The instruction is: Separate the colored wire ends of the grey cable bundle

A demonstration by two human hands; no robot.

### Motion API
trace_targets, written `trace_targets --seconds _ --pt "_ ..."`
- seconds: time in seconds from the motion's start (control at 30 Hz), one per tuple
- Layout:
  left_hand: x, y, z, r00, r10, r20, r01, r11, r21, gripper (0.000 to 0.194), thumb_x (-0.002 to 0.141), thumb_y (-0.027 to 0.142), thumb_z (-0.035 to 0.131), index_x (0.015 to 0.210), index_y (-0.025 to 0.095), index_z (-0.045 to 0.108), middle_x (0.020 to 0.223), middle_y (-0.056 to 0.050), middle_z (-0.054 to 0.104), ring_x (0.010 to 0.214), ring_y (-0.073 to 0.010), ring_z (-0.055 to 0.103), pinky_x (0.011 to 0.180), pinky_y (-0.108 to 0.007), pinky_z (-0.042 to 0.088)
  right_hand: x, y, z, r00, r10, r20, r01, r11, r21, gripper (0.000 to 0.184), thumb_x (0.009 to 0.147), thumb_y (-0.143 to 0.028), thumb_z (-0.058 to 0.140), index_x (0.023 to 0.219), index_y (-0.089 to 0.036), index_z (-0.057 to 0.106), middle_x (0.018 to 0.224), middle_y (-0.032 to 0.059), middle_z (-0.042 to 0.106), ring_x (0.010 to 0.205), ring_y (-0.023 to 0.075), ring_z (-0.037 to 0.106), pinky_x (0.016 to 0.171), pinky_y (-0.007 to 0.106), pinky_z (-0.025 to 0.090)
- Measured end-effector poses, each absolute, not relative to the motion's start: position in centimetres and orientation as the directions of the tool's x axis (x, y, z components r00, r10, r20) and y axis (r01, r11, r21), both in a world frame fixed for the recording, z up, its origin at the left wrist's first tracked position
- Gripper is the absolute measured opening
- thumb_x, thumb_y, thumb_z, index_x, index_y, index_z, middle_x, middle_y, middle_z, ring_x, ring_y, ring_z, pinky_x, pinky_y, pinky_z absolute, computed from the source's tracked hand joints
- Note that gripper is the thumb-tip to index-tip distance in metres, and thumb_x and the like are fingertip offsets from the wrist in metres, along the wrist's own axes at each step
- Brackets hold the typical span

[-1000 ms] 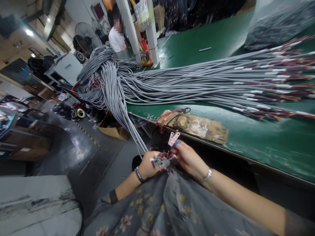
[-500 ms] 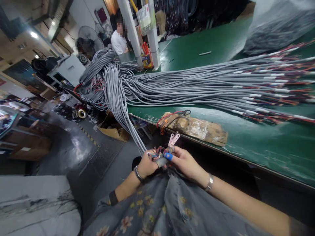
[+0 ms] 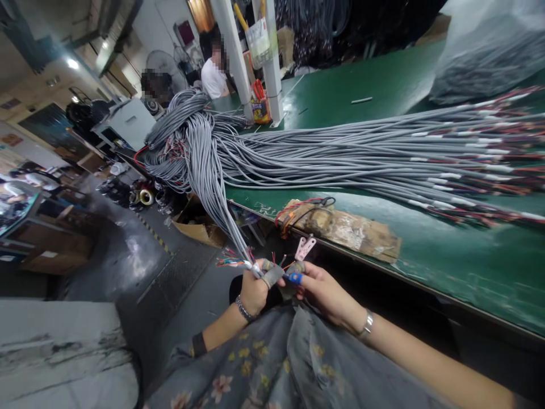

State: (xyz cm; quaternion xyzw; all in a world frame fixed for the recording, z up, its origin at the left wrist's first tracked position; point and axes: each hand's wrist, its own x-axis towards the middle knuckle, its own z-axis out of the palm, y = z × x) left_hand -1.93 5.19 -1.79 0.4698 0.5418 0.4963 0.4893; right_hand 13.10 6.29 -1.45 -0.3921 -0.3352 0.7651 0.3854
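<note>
My left hand [image 3: 254, 291] is closed round the ends of several grey cables [image 3: 232, 224], which hang down from the table. Thin coloured wires [image 3: 232, 262] fan out to the left above that hand. My right hand [image 3: 326, 288] is closed in a pinch close beside the left fingertips, on thin wires that its fingers partly hide. Blue tape [image 3: 294, 278] wraps its thumb, and greyish tape covers fingers on both hands. Just above the right fingers shows a pink V-shaped piece with holes [image 3: 305, 249]; whether that hand holds it I cannot tell.
A long bundle of grey cables [image 3: 323, 162] with stripped, coloured ends lies across the green table [image 3: 460, 267]. A taped wooden board [image 3: 361, 234] lies along its near edge. White posts [image 3: 275, 85] rise behind. A person [image 3: 214, 76] sits farther back. An open carton [image 3: 198, 230] stands below.
The coloured wires, bunched between my hands before, now spread out left of my left hand, with a few thin ones between the hands. The view has shifted slightly.
</note>
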Motion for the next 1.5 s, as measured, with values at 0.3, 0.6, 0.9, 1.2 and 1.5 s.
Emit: trace_targets --seconds 0.3,0.6,0.9,1.2,1.5 --pt "-1.7 5.3 -0.3 0.050 0.996 -0.074 0.193 0.063 0.979 0.039 0.067 0.050 0.073 0.050 0.016 0.061 0.050 -0.003 0.062 0.052 -0.0139 0.055 0.055 -0.025 0.043 12.7 7.1 -0.9 -0.407 0.853 -0.326 -0.311 -0.465 -0.829 0.043 0.054 -0.047 0.084 0.072 -0.018 0.057 0.056 -0.0015 0.060 0.054 0.0114 0.051 0.050 0.023 0.035" --pt "-1.6 5.2 -0.8 -0.032 0.998 -0.062 0.135 0.066 0.989 0.036 0.072 0.050 0.067 0.059 0.017 0.061 0.053 -0.003 0.063 0.054 -0.0146 0.057 0.058 -0.027 0.047 12.9 6.8 -1.5 -0.411 0.838 -0.358 -0.381 -0.515 -0.768 0.041 0.050 -0.042 0.086 0.067 -0.017 0.059 0.056 -0.0008 0.061 0.054 0.0101 0.051 0.050 0.022 0.038" --pt "-1.8 5.5 0.1 0.171 0.982 -0.078 0.310 0.021 0.950 0.035 0.071 0.047 0.069 0.054 0.018 0.060 0.053 -0.002 0.062 0.054 -0.0145 0.055 0.061 -0.028 0.046 12.0 7.1 -1.8 -0.251 0.896 -0.367 -0.454 -0.444 -0.773 0.044 0.048 -0.048 0.086 0.068 -0.018 0.060 0.058 -0.0030 0.058 0.048 0.0088 0.047 0.044 0.022 0.040" --pt "-2.0 5.3 -0.8 0.035 0.994 -0.106 0.134 0.101 0.986 0.040 0.066 0.053 0.072 0.057 0.016 0.060 0.051 -0.002 0.061 0.050 -0.0131 0.055 0.055 -0.026 0.045 13.6 6.7 -2.0 -0.446 0.826 -0.346 -0.492 -0.549 -0.676 0.034 0.059 -0.042 0.083 0.075 -0.017 0.066 0.067 0.0002 0.059 0.058 0.0096 0.051 0.048 0.020 0.043" --pt "-1.7 5.5 -0.6 0.051 0.995 -0.091 0.123 0.084 0.989 0.041 0.067 0.052 0.072 0.054 0.016 0.057 0.051 -0.001 0.061 0.050 -0.0121 0.053 0.055 -0.025 0.044 12.3 6.8 -2.1 -0.351 0.876 -0.331 -0.431 -0.466 -0.773 0.040 0.052 -0.043 0.086 0.071 -0.017 0.062 0.058 -0.0029 0.056 0.051 0.0091 0.047 0.047 0.022 0.034"
